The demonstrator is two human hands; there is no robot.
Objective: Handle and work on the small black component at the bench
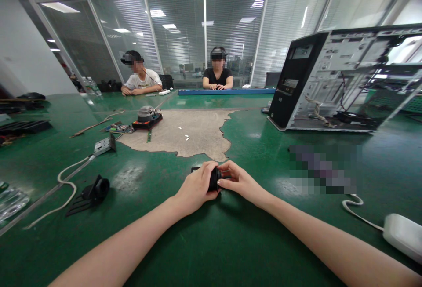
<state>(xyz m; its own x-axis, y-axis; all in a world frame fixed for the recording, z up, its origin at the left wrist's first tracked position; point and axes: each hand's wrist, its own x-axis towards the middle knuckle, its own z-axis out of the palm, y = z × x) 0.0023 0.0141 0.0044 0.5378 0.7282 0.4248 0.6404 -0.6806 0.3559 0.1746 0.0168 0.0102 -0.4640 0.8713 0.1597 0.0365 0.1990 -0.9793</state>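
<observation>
Between my two hands, low over the green table (211,243), is a small black device (214,179). My left hand (197,187) wraps round its left side, with a black frame-like piece showing beyond the knuckles. The fingertips of my right hand (238,182) pinch the device's right side. To the left on the table lies another black part (96,190) with a round end and flat prongs. Most of the held device is covered by my fingers.
An open computer case (296,80) stands at the back right. A white power adapter (404,234) sits at the right edge. Left of centre are a metal bracket (103,145), a white cable (67,181) and a round component (147,115). Two people sit across the table.
</observation>
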